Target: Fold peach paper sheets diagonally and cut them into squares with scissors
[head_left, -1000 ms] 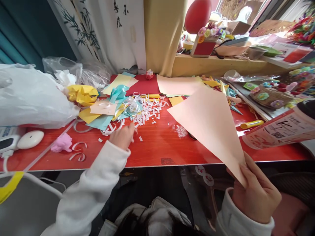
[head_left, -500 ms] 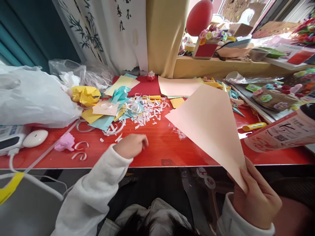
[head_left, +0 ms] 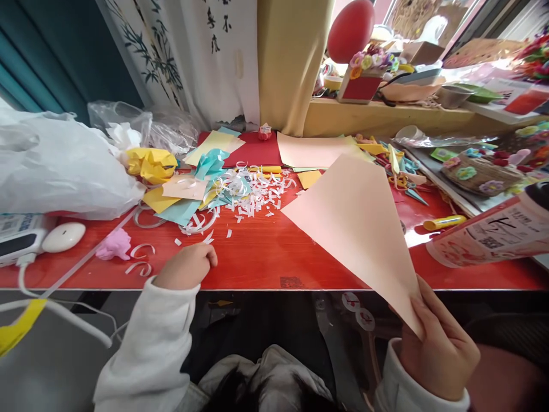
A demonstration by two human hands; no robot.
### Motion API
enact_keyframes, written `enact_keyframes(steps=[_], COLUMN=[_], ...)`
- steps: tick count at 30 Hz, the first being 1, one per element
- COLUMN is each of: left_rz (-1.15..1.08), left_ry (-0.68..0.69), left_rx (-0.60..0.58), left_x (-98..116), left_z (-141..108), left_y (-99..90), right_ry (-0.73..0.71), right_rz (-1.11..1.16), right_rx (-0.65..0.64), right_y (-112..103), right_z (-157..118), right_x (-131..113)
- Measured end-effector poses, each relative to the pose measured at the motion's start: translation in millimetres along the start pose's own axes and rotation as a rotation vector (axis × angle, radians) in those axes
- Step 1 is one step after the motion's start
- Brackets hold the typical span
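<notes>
My right hand (head_left: 441, 337) pinches the near corner of a pale pink sheet of paper (head_left: 355, 217). The sheet is held up at a tilt over the right part of the red table (head_left: 257, 263) and reaches past its front edge. At the left, my left hand (head_left: 186, 266) is loosely closed, its fingers curled down at the table's front, with no object visible in it. Just beyond it lie white paper scraps (head_left: 257, 194) and curled strips. A pink crumpled paper (head_left: 114, 245) is to its left.
A white plastic bag (head_left: 64, 166) fills the far left, beside yellow crumpled paper (head_left: 152, 166). Coloured sheets (head_left: 317, 150) lie at the back. Scissors (head_left: 415, 196), a yellow pen (head_left: 444, 222) and a large cup (head_left: 489, 229) are on the right. A white cable (head_left: 72, 326) hangs at left.
My left hand has moved left and slightly down, away from the middle of the table. My right hand and the pink paper have shifted slightly left.
</notes>
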State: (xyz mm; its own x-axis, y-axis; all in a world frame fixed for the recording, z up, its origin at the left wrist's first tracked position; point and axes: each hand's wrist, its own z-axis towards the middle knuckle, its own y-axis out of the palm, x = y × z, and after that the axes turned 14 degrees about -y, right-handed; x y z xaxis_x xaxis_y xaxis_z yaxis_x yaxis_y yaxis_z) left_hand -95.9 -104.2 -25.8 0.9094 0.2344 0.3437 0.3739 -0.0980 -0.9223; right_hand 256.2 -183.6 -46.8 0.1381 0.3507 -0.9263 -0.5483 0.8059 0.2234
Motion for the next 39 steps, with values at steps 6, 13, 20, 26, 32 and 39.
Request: enact_keyframes(steps=[6, 13, 20, 26, 32, 39], left_rz=[-0.089, -0.271, -0.265, 0.072, 0.129, 0.122], left_ry=[0.121, 0.132, 0.144, 0.282, 0.247, 0.219], left_rx=[0.185, -0.046, 0.254, 0.229, 0.219, 0.211], left_x=[31, 42, 46, 43, 41, 40], left_z=[51, 49, 76, 75, 80, 79], left_y=[1.5, 2.0, -4.3, 2.7, 6.1, 7.3], right_ry=[0.017, -0.009, -0.013, -0.032, -0.032, -0.036], right_rz=[-0.013, 0.005, -0.038, -0.059, -0.054, -0.075], right_rx=[-0.029, -0.001, -0.022, -0.015, -0.068, -0.035], right_y=[2, 0, -3, -8, -10, -11], right_z=[-9, -10, -15, -12, -15, -14], right_x=[0, 2, 1, 4, 7, 9])
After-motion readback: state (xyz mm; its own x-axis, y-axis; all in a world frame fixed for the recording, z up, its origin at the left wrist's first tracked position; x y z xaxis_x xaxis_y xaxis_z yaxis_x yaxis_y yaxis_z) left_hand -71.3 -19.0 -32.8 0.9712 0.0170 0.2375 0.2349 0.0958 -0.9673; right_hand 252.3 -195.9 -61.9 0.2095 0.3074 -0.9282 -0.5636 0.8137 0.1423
